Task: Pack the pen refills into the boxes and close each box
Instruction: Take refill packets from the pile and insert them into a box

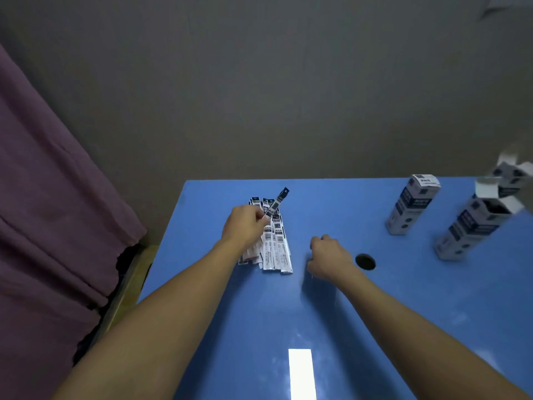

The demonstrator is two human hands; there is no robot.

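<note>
A pile of several packaged pen refills (275, 246) lies on the blue table (375, 327), left of centre. My left hand (245, 223) hovers over the pile and pinches one refill (277, 202), lifted and tilted up to the right. My right hand (327, 256) hangs just right of the pile with its fingers curled and nothing visible in it. At the right stand white and dark blue boxes: a closed box (412, 204), an open box (473, 226) with its flaps up, and a third box (512, 176) behind, blurred at the frame edge.
A round dark hole (365, 261) is in the tabletop just right of my right hand. A purple curtain (43, 197) hangs to the left of the table. A grey wall rises behind the table's far edge.
</note>
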